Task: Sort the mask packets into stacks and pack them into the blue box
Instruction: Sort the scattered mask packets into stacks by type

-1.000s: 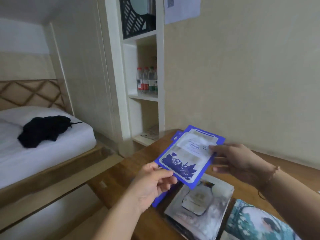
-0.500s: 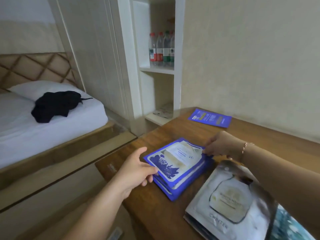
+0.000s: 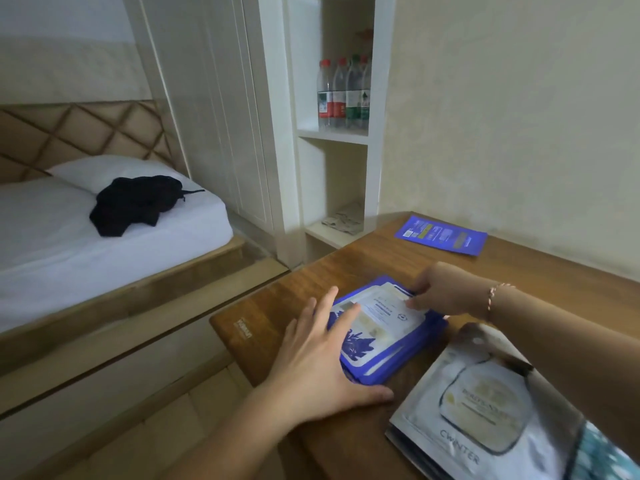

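While the left hand (image 3: 318,372) lies open and flat against a stack of blue mask packets (image 3: 384,327) on the wooden table (image 3: 277,306), the right hand (image 3: 440,294) presses curled fingertips on top; neither grips.

Desk: I see brown wood table (image 3: 540,271) under the hands.
Left: bed (image 3: 52,244), white sheet, dark garment (image 3: 138,204), quilted headboard (image 3: 86,133).
Ahead: white shelf (image 3: 332,135), bottles (image 3: 344,91); cream wall (image 3: 519,116).
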Available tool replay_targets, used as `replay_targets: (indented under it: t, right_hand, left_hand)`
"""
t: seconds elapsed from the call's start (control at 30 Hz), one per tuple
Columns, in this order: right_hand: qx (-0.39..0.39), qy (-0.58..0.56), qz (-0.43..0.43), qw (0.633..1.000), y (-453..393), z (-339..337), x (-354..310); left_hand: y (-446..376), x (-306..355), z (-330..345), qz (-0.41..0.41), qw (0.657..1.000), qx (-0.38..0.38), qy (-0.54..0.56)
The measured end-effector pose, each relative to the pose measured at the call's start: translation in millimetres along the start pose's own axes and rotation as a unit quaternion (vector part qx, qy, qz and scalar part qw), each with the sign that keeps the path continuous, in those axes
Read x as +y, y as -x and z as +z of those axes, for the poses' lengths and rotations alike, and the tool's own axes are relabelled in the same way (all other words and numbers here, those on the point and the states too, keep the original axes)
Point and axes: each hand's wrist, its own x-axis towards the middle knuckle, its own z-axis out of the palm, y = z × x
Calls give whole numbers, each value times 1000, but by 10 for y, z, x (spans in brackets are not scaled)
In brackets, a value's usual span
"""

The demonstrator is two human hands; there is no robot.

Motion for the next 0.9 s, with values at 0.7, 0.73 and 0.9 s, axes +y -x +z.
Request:
replay_targets:
  t: [0.7, 0.73, 0.9]
  right_hand:
    - [26, -11, 64, 998, -39, 48, 53]
    - [24, -15, 64, 998, -27, 49, 55]
    - [50, 17, 67, 996, 28, 60, 75]
  left_hand:
    - [68, -11, 58, -25, 999, 13, -47]
    - [80, -23, 56, -24, 999, 8, -45]
    - [146, -99, 0, -26, 998, -25, -54]
